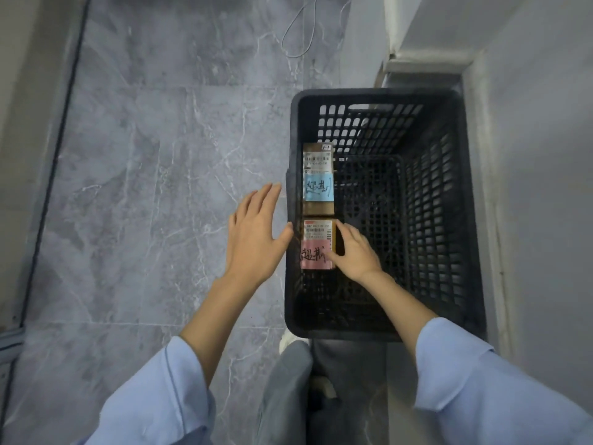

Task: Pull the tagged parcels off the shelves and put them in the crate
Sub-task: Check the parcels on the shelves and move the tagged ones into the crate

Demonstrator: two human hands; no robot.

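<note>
Head view looks straight down past pale blue sleeves [154, 396] to both hands. From where I stand, the left hand [253, 232] hovers flat and wide, fingers spread, holding nothing. It is just outside the left wall of the black perforated plastic crate [378, 92], thumb at the rim. The right hand [353, 252] reaches inside the crate and grips the brown cardboard parcel with a pink tag [316, 244], fingers curled on its right edge and thumb on the tag. That parcel sits against the crate's left wall; whether it rests on the bottom yet I cannot tell. Just beyond it, along the same wall, lies the brown cardboard parcel with a blue tag [318, 178], nearly touching. The crate stands on the grey marble-tiled floor [144, 155], with a thin wire loop [298, 36] farther off.

The risk, to my eye: if the hand lets go before the parcel is down flat, it may tip or knock the blue-tagged one askew. The loose wire could catch a foot on any walk to the shelves.
</note>
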